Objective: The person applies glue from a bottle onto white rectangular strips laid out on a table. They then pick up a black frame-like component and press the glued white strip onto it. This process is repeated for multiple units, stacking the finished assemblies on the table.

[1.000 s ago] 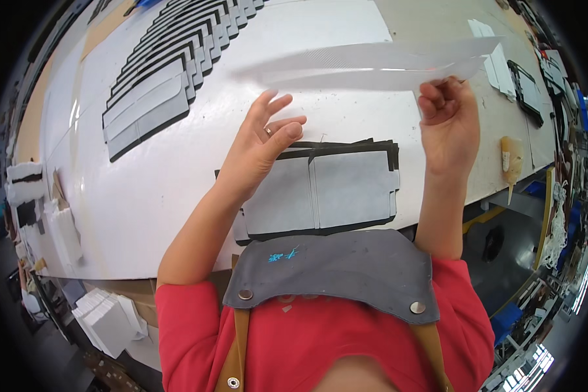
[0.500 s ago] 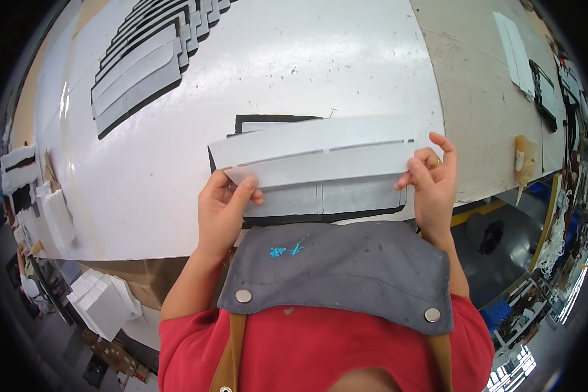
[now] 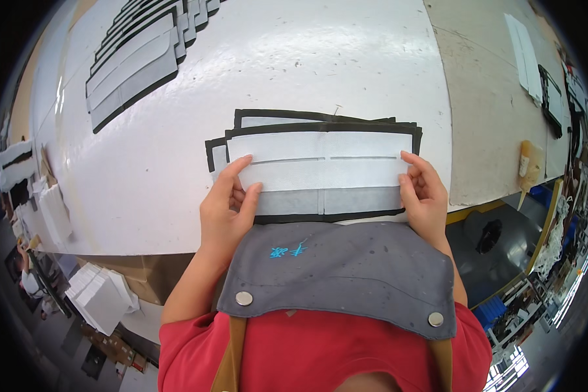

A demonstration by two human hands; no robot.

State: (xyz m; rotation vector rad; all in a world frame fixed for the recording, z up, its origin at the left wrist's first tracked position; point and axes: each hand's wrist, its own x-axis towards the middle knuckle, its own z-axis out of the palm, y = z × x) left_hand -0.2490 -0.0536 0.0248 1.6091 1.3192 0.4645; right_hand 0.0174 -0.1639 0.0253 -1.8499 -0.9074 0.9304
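A white sheet (image 3: 320, 171) with two long, thin slots lies flat over the upper part of a black-edged grey panel (image 3: 287, 202). The panel's grey lower band shows below it, split by a middle seam. At the left end, my left hand (image 3: 232, 202) has thumb and forefinger apart, their tips touching the sheet's edge. My right hand (image 3: 426, 199) is at the other end, forefinger and thumb spread against the edge, remaining fingers curled. Other black-edged panels (image 3: 274, 116) stick out from underneath at the back and left.
An overlapping row of similar black-edged panels (image 3: 134, 78) lies at the far left of the white table (image 3: 294, 72). On the right board (image 3: 477, 117) are a glue bottle (image 3: 526, 163) and white strips (image 3: 522, 55). White stacks (image 3: 101, 297) stand below the table's left edge.
The white sheet, held raised and tilted before, has come down flat onto the panel, lined up inside its black edge. Both hands have loosened from their pinch on it.
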